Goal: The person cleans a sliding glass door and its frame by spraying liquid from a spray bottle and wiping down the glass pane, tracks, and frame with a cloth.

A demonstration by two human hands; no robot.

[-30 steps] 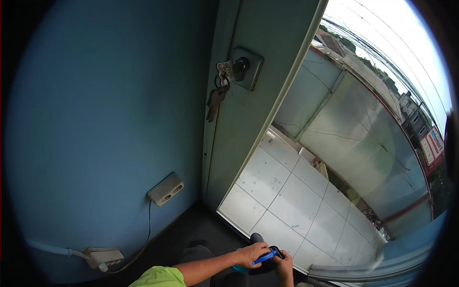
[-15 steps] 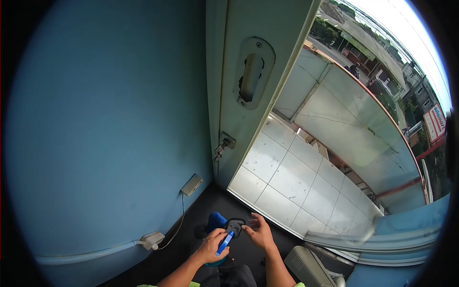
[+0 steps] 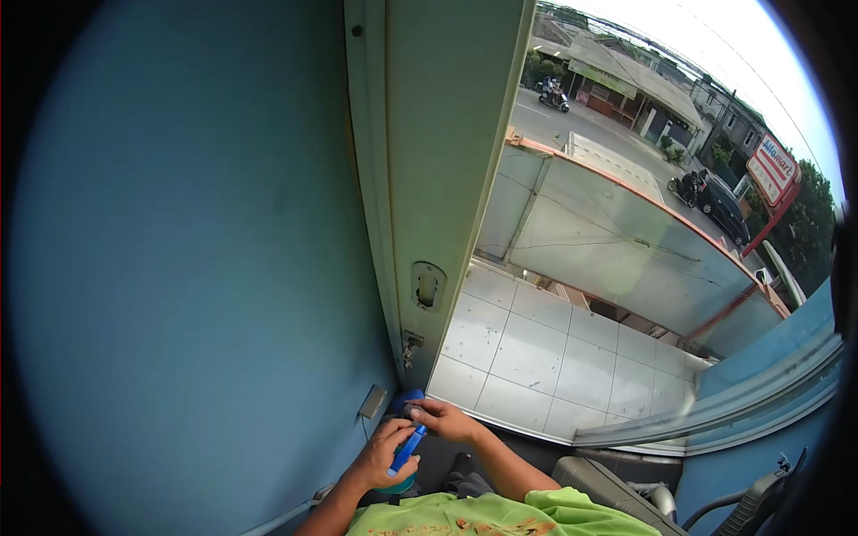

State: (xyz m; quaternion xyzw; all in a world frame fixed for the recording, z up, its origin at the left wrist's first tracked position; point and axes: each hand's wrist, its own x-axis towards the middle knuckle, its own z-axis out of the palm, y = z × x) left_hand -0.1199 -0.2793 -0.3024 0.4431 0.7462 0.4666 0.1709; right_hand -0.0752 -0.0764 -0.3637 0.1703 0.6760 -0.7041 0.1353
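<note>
Left hand holds blue tool — right hand close (fingers bent).

Two hands, one slim blue tool, one roadside sign, one dark car, two motorbikes

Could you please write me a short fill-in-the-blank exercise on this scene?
1. The person's ____ hand holds the slim, bright blue tool.
2. Hanging at the small, square metal lock plate on the tall, pale green door are the ____.
3. The large, plain wall on the image's left side is painted ____.
4. Beyond the door, the floor is covered with square tiles coloured ____.

Missing words: left; keys; blue; white.
</note>
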